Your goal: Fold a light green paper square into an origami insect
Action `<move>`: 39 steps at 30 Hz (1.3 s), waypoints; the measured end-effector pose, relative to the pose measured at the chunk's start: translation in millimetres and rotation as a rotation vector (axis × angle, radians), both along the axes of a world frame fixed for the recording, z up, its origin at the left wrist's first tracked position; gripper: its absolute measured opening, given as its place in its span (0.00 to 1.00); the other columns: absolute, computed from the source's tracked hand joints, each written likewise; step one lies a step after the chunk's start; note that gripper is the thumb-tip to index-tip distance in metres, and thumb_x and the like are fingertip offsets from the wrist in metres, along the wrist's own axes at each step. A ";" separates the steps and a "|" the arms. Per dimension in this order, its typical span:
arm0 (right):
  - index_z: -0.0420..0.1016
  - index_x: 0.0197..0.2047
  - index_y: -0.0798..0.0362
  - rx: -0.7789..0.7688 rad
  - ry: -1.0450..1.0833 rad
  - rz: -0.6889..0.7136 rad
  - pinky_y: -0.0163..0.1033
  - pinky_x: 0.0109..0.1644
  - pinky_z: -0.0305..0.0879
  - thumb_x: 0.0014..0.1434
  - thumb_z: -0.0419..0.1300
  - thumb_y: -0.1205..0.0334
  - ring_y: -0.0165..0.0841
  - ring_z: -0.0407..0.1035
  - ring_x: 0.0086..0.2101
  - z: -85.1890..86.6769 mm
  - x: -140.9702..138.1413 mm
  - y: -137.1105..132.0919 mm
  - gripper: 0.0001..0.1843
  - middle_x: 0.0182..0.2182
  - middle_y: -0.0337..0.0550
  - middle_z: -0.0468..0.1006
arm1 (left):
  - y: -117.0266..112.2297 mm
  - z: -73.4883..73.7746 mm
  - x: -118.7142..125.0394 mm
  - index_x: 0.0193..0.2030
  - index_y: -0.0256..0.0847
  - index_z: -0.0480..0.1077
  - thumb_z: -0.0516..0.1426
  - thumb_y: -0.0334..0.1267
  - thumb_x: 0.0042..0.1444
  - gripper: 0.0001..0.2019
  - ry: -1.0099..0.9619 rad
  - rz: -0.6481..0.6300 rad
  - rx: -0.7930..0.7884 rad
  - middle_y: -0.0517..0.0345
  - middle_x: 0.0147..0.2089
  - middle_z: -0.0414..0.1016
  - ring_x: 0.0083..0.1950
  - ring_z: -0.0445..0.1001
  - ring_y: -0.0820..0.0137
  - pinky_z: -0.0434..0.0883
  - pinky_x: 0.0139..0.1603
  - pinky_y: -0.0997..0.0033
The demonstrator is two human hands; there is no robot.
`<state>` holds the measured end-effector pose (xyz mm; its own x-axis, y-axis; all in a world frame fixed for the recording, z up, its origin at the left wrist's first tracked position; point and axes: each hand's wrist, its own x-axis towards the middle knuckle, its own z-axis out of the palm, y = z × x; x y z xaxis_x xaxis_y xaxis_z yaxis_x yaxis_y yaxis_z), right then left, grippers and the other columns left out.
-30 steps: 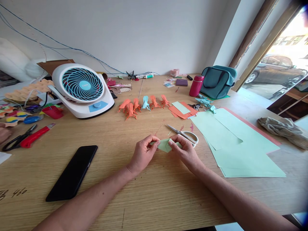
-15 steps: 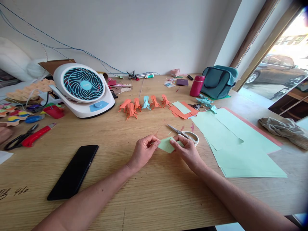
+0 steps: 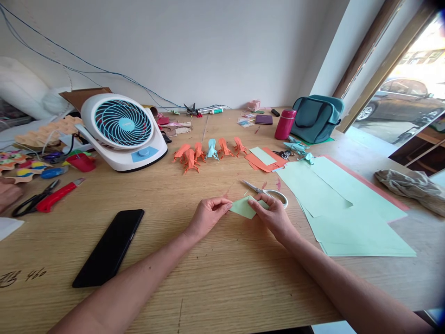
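Note:
A small folded piece of light green paper (image 3: pixel 243 207) is held between my two hands above the wooden table. My left hand (image 3: pixel 209 214) pinches its left corner between thumb and fingertips. On the other side, my right hand (image 3: pixel 273 214) grips the right part, with the thumb pressed on top near a fold; its fingers hide some of the paper. Just behind my right hand lie scissors (image 3: pixel 259 189) with white handles, blades pointing away to the left. Farther back stand several folded orange paper figures (image 3: pixel 190 160) and a light blue one (image 3: pixel 212 149).
A black phone (image 3: pixel 109 248) lies left of my left forearm. Large light green sheets (image 3: pixel 361 232) spread on the right. A fan (image 3: pixel 125 132), a red-handled cutter (image 3: pixel 59 195), a pink bottle (image 3: pixel 285 124) and a teal bag (image 3: pixel 316 119) stand around. Another person's hand (image 3: pixel 7 194) rests at the left edge.
The view has shifted slightly. Both hands keep their pinch on the green paper, which has barely moved. The other person's hand at the left edge shows a little more.

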<state>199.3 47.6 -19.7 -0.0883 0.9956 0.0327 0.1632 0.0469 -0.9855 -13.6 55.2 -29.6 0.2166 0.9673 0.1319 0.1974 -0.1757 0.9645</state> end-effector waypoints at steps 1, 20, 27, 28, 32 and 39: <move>0.74 0.30 0.51 0.005 -0.008 0.000 0.36 0.29 0.60 0.55 0.65 0.38 0.32 0.65 0.25 -0.1 0.4 0.6 0.23 0.23 0.40 0.77 | 1.0 -1.4 -0.4 0.37 0.38 0.81 0.62 0.47 0.56 0.14 0.000 0.004 -0.003 0.58 0.32 0.78 0.33 0.70 0.72 0.66 0.37 0.74; 0.74 0.31 0.50 0.087 -0.192 0.064 0.36 0.32 0.64 0.61 0.60 0.45 0.33 0.68 0.26 -8.0 -1.1 0.0 0.17 0.24 0.38 0.77 | -10.1 -2.4 -8.0 0.34 0.36 0.79 0.61 0.46 0.56 0.14 0.092 -0.009 -0.026 0.59 0.29 0.75 0.30 0.68 0.73 0.63 0.34 0.74; 0.73 0.33 0.50 0.031 -0.243 0.177 0.35 0.29 0.61 0.62 0.60 0.46 0.31 0.67 0.25 -13.1 -3.5 -4.3 0.16 0.22 0.36 0.75 | -15.0 -1.8 -2.8 0.32 0.36 0.76 0.62 0.45 0.54 0.12 0.129 -0.019 -0.044 0.61 0.27 0.72 0.29 0.65 0.74 0.61 0.32 0.75; 0.74 0.33 0.51 0.029 -0.255 0.192 0.35 0.29 0.60 0.62 0.60 0.46 0.31 0.67 0.25 -13.9 -3.9 -4.4 0.16 0.23 0.36 0.75 | -15.6 -1.9 -0.7 0.31 0.37 0.76 0.63 0.45 0.53 0.12 0.150 -0.010 -0.037 0.62 0.27 0.71 0.28 0.63 0.75 0.60 0.31 0.75; 0.74 0.33 0.51 0.039 -0.284 0.219 0.34 0.29 0.59 0.62 0.60 0.47 0.30 0.65 0.25 -15.0 -4.2 -4.5 0.16 0.23 0.36 0.73 | -16.0 -2.4 6.4 0.28 0.38 0.73 0.62 0.43 0.56 0.11 0.258 -0.031 -0.007 0.66 0.24 0.65 0.28 0.60 0.76 0.56 0.30 0.75; 0.78 0.41 0.51 0.028 -0.194 0.292 0.34 0.34 0.64 0.63 0.60 0.52 0.31 0.69 0.30 -8.9 0.8 -5.5 0.12 0.30 0.38 0.78 | -18.1 -1.7 3.1 0.27 0.39 0.69 0.61 0.39 0.59 0.11 0.293 -0.066 0.052 0.65 0.27 0.67 0.31 0.63 0.74 0.58 0.34 0.74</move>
